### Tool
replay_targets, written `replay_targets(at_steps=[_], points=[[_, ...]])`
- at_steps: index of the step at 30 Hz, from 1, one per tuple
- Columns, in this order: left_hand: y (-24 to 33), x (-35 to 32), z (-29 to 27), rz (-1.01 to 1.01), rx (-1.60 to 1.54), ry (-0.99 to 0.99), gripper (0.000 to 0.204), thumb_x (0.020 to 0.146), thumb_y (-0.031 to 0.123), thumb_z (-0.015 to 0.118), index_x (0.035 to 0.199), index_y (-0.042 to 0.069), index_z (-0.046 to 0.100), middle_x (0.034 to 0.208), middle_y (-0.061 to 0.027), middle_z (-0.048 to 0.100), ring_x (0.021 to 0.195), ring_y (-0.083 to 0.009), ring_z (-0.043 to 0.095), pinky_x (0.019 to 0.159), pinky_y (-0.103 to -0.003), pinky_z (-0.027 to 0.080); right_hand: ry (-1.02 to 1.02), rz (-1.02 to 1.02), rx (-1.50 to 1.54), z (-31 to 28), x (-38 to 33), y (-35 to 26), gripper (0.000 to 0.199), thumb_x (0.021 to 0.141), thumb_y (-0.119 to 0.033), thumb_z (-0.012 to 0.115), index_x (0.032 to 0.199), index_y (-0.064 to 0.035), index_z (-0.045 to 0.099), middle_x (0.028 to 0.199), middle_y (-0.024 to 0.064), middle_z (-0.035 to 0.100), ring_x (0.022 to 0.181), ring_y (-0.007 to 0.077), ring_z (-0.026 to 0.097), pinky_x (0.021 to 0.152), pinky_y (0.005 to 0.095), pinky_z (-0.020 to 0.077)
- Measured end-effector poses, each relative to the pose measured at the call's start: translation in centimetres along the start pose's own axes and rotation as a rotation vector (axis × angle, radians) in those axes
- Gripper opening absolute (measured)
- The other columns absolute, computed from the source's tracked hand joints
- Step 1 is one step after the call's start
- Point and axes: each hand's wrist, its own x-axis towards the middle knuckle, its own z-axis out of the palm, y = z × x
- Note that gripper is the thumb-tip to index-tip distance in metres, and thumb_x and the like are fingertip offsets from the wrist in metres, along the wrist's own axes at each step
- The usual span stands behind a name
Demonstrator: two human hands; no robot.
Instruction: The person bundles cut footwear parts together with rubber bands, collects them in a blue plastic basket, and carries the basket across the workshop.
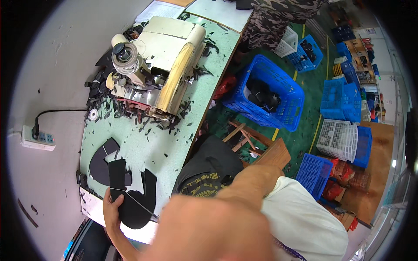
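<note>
Left hand (112, 209) clamped on black curved piece (134, 214) | right hand (213, 228) blurred, grip unclear

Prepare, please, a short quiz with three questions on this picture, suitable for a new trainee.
1. True or false: the left hand holds a flat, U-shaped black piece.
2. Where does the boxy, cream-coloured machine stand? A: on the floor; B: on the pale green tabletop; C: inside a basket.
3. Fill in: the large, rectangular blue plastic basket beside the table holds mostly ____-coloured things.

Key: 1 true; 2 B; 3 black.
</note>
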Motion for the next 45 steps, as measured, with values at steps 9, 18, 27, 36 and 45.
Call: replay_targets(at_steps=[9, 18, 27, 36, 45], points=[[3.3, -5.2, 9.3, 0.172, -0.07, 0.169, 0.039, 0.08, 0.006, 0.063, 0.117, 0.0, 0.051, 0.096, -0.0078, 0.059, 0.083, -0.0132, 0.057, 0.073, -0.025, 0.047, 0.061, 0.46, -1.109, -2.1, -10.4, 16.1, 0.023, 0.072, -0.015, 0.072, 0.082, -0.0037, 0.055, 0.084, 0.0072, 0.052, 0.081, 0.0273, 0.055, 0.066, 0.0368, 0.0487], [3.4, -4.9, 8.2, 0.323, 0.311, 0.293, 0.052, 0.076, 0.007, 0.067, 0.124, -0.005, 0.049, 0.114, -0.0109, 0.057, 0.102, -0.0184, 0.054, 0.093, -0.029, 0.041, -0.13, 0.383, -1.352, -0.1, -8.8, 16.2, 0.014, 0.069, -0.017, 0.059, 0.074, -0.0063, 0.053, 0.077, 0.0067, 0.052, 0.073, 0.0238, 0.057, 0.052, 0.038, 0.0464], [-0.1, -1.3, 5.1, 0.306, 0.388, 0.132, 0.047, 0.085, 0.016, 0.067, 0.125, -0.001, 0.049, 0.114, -0.0113, 0.058, 0.103, -0.0199, 0.054, 0.088, -0.031, 0.043, -0.111, 0.54, -1.131, -2.3, -8.7, 16.8, 0.02, 0.066, -0.02, 0.064, 0.075, -0.0046, 0.056, 0.08, 0.0087, 0.055, 0.076, 0.0298, 0.06, 0.058, 0.042, 0.048], [4.7, -2.9, 6.2, 0.283, 0.452, 0.164, 0.048, 0.09, 0.022, 0.062, 0.13, 0.0, 0.045, 0.117, -0.0148, 0.057, 0.105, -0.0242, 0.055, 0.088, -0.033, 0.043, 0.189, 0.535, -0.693, -3.1, -8.0, 18.1, 0.015, 0.069, -0.018, 0.061, 0.075, -0.0051, 0.06, 0.077, 0.0083, 0.052, 0.071, 0.026, 0.056, 0.061, 0.0378, 0.0422], [3.8, -3.6, 6.8, 0.226, 0.666, 0.272, 0.056, 0.087, 0.023, 0.063, 0.133, -0.002, 0.044, 0.117, -0.022, 0.059, 0.105, -0.0346, 0.058, 0.086, -0.039, 0.046, 0.105, 0.912, -0.262, -4.1, -9.5, 18.4, 0.016, 0.085, -0.018, 0.055, 0.084, -0.0021, 0.058, 0.076, 0.0039, 0.055, 0.072, 0.014, 0.05, 0.066, 0.0293, 0.0407]])
